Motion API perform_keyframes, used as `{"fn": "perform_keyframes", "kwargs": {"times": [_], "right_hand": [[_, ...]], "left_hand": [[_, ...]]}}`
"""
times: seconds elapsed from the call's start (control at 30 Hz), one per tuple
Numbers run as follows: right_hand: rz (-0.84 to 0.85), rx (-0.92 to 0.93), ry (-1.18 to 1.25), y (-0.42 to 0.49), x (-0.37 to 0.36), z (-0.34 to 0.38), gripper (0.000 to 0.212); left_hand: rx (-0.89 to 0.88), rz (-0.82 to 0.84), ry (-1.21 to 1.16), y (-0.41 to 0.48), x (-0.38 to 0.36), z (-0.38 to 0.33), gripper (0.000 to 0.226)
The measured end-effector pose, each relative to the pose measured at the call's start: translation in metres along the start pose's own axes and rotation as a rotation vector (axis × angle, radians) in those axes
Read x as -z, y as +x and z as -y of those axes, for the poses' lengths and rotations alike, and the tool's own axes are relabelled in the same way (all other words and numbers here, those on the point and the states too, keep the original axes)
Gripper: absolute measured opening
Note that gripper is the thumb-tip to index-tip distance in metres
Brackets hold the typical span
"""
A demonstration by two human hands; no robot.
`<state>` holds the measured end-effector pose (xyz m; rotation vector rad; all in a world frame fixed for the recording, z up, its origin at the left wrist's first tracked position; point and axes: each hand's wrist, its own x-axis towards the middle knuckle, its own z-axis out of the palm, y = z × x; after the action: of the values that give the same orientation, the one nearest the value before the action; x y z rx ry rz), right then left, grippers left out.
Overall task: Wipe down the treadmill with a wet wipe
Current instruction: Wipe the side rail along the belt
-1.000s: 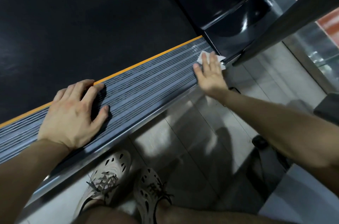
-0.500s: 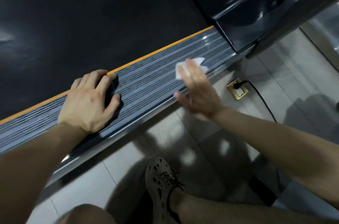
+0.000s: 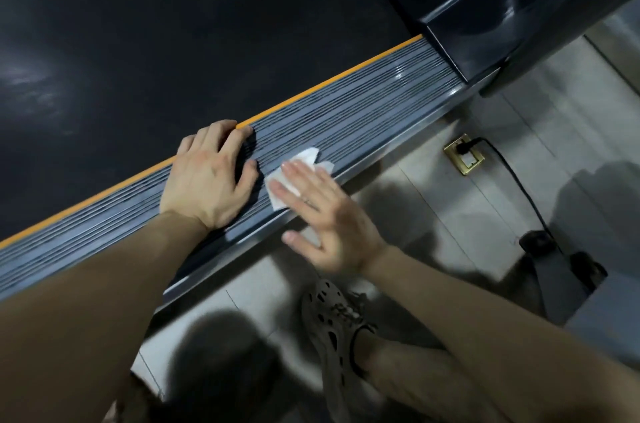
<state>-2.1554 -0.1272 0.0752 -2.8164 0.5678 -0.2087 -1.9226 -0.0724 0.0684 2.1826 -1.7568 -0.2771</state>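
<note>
pressing the wet wipe [image 3: 304, 159] flat under the straight, spread fingers of the right hand [image 3: 332, 218], not curling round it, thumb reaching out past the rail's outer edge. lying white, thin and crumpled on the ribbed grey treadmill side rail [image 3: 363, 114], just beside the left hand [image 3: 207, 180]. resting that left hand palm-down on the same rail, fingers loosely bent and holding nothing, fingertips touching the narrow orange stripe [image 3: 329, 84]. stretching beyond the stripe as a matte black belt [image 3: 173, 24]. meeting a glossy black motor cover [image 3: 485, 24] and a dark slanted upright [image 3: 571, 13] at the rail's far end. showing pale glossy floor tiles [image 3: 450, 214] below, with 1 brass floor socket [image 3: 464, 154], a black cable [image 3: 519, 187] plugged into it, and 1 perforated beige shoe [image 3: 332, 329].
</note>
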Motion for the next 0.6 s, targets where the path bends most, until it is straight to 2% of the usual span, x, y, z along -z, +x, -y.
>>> {"fn": "perform_keyframes", "kwargs": {"times": [0.03, 0.1, 0.17, 0.23, 0.3, 0.37, 0.43, 0.47, 0.5, 0.53, 0.6], "right_hand": [[-0.006, 0.009, -0.083, 0.000, 0.006, -0.010, 0.067], [-0.073, -0.218, -0.177, -0.002, 0.013, -0.051, 0.059], [-0.069, -0.550, -0.249, -0.004, 0.022, -0.087, 0.066], [-0.039, -0.655, -0.302, 0.003, 0.019, -0.076, 0.080], [-0.093, -0.463, -0.160, 0.017, 0.004, -0.014, 0.074], [-0.049, -0.089, 0.010, 0.017, -0.014, 0.055, 0.068], [0.086, 0.141, -0.019, 0.011, -0.019, 0.090, 0.065], [0.084, 0.191, -0.038, 0.013, -0.015, 0.080, 0.065], [0.040, 0.150, -0.053, 0.017, -0.011, 0.058, 0.065], [0.002, 0.017, -0.070, 0.022, -0.006, 0.029, 0.065], [-0.040, -0.411, -0.157, 0.034, 0.014, -0.030, 0.072]], "left_hand": [[-0.001, -0.003, -0.011, -0.001, 0.000, 0.000, 0.053], [-0.007, -0.016, -0.030, -0.003, 0.000, 0.001, 0.053], [-0.025, -0.018, -0.062, -0.003, 0.002, 0.001, 0.054], [-0.046, 0.018, -0.119, -0.005, 0.007, 0.002, 0.060], [-0.055, 0.115, -0.155, -0.009, 0.022, 0.009, 0.072], [-0.028, 0.241, -0.127, -0.021, 0.045, 0.020, 0.093], [0.030, 0.362, -0.041, -0.042, 0.072, 0.033, 0.116], [0.055, 0.423, 0.031, -0.054, 0.084, 0.039, 0.127], [0.092, 0.482, 0.102, -0.066, 0.095, 0.047, 0.141], [0.151, 0.537, 0.158, -0.077, 0.104, 0.054, 0.156], [0.292, 0.617, 0.226, -0.097, 0.111, 0.062, 0.179]]}}
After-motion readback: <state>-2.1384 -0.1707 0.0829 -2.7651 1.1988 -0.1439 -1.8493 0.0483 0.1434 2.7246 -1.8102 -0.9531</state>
